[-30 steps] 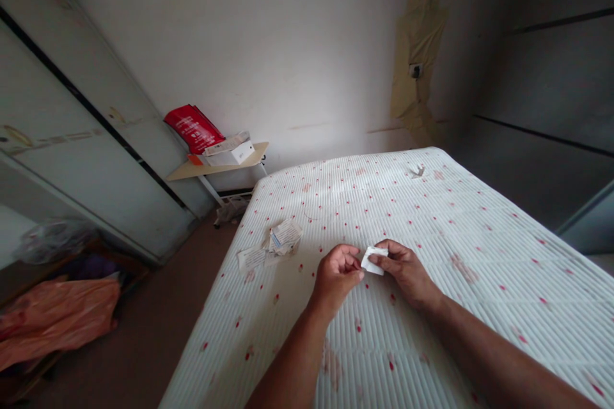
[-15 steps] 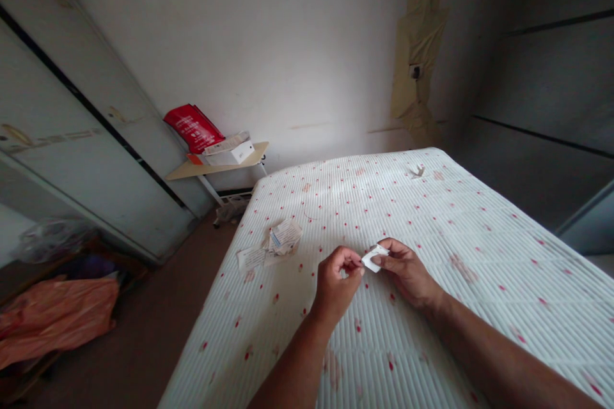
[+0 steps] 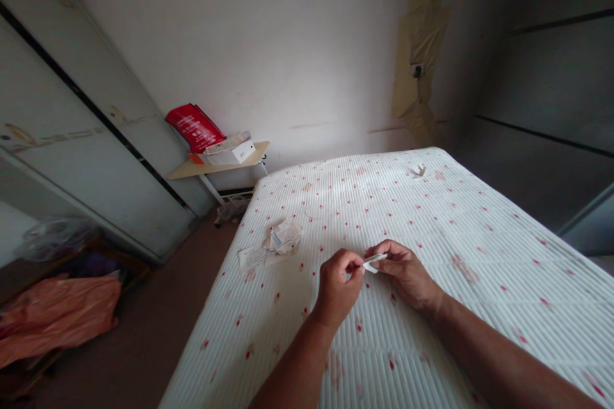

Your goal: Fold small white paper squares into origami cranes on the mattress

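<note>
Between my two hands, just above the bed, is a small folded piece of white paper. My left hand pinches its left end between thumb and fingertips. On the other side, my right hand grips it with the thumb and forefinger. The paper is turned nearly edge-on, so its face is mostly hidden. Several printed paper pieces lie in a loose pile on the bed to the left of my hands. A small folded paper scrap rests near the far right corner.
The bed has a white ribbed cover with red dots. Beyond its far left corner, a small table carries a red bag and a white box. A cabinet stands left, above an orange bag.
The white paper has tilted from showing its broad face to nearly edge-on between my fingers. Both hands stay in almost the same place.
</note>
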The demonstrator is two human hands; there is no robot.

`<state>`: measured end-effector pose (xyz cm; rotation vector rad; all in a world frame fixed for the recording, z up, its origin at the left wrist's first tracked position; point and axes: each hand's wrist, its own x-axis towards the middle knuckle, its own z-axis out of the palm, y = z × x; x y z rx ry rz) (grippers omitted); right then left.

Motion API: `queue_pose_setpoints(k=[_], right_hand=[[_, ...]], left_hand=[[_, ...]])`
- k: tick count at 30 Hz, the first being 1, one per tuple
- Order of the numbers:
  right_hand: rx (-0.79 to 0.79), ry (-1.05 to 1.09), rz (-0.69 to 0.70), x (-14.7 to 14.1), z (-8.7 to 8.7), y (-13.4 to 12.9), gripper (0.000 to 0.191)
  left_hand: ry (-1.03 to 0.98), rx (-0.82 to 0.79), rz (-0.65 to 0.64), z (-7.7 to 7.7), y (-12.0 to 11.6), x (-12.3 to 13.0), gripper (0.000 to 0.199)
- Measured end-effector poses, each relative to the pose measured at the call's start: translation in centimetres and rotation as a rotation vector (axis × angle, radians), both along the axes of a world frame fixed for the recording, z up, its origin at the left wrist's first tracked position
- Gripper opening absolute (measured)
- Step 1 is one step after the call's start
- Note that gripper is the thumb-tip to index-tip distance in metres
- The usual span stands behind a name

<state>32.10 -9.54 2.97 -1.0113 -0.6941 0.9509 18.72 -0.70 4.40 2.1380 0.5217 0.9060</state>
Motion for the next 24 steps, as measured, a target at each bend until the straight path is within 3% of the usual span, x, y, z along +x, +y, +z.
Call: queue_pose_setpoints(k=[6, 10, 13, 17, 20, 24], right_hand=[[0.042, 0.034, -0.003, 0.1, -0.6, 0.0, 0.015], [0.043, -0.061, 0.023, 0.2, -0.4, -0.1, 0.013], [0.071, -0.350, 0.029, 0.4, -0.1, -0.2, 0.008], [0.129, -0.806, -0.121, 0.3, 0.1, -0.5, 0.019], [0.183, -1.022, -0.201, 0.0, 0.2, -0.7, 0.026], [0.241, -1.202, -0.207, -0.1, 0.5, -0.8, 0.020]], left_hand=[[-0.053, 0.118, -0.030, -0.2, 0.2, 0.1, 0.015], [-0.098, 0.169, -0.035, -0.3, 0.3, 0.2, 0.017], [-0.113, 0.213, -0.029, -0.5, 0.5, 0.2, 0.020], [-0.067, 0.243, -0.019, -0.6, 0.7, 0.1, 0.021], [-0.052, 0.243, -0.012, -0.5, 0.8, 0.0, 0.021], [-0.046, 0.240, 0.006, -0.3, 0.7, 0.0, 0.022]])
